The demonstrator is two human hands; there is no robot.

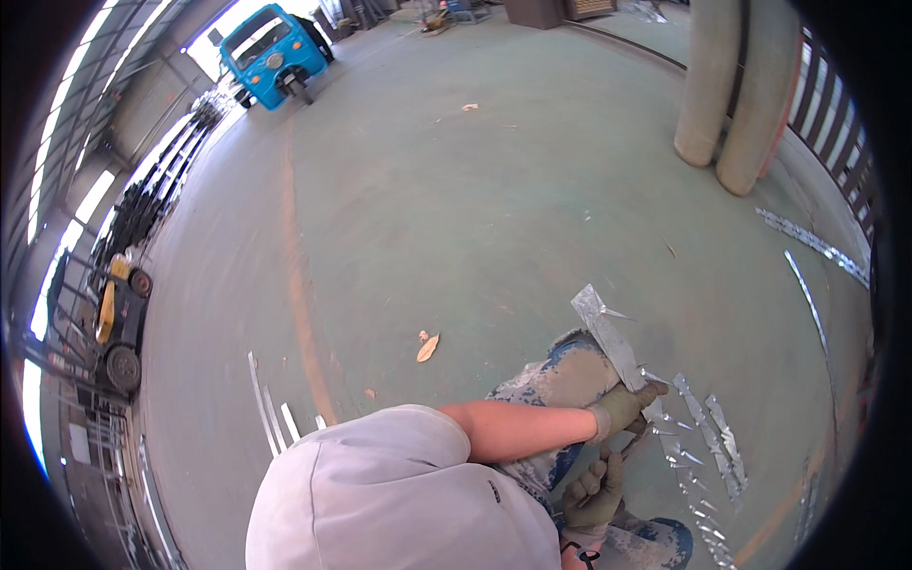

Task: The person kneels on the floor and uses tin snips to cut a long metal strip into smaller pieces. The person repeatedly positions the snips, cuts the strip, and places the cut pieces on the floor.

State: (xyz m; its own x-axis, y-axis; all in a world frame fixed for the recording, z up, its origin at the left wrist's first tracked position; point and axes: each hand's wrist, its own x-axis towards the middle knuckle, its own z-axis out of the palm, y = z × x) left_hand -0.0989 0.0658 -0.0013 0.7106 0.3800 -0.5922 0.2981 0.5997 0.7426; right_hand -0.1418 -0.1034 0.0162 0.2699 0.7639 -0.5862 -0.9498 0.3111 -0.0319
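A long silvery metal strip (pixel 613 347) lies aslant by my bent knee, with pointed triangular tabs standing out along its lower part. My left hand (pixel 621 410), in an olive work glove, is closed around the strip partway along. Just below it my right hand (pixel 591 489), also gloved, has its fingers curled around a slim dark tool (pixel 638 443). The tool's tip reaches toward the strip's edge beside my left hand; its exact kind is too small to make out. More jagged metal strips (pixel 708 432) rest on the floor to the right of the held one.
Two thick upright columns (pixel 708 95) stand at the far right, with metal strips (pixel 812 245) on the floor near them. A blue three-wheeled vehicle (pixel 271 57) is at the far left. A forklift (pixel 119 323) stands at left, and pale strips (pixel 266 404) lie left of me.
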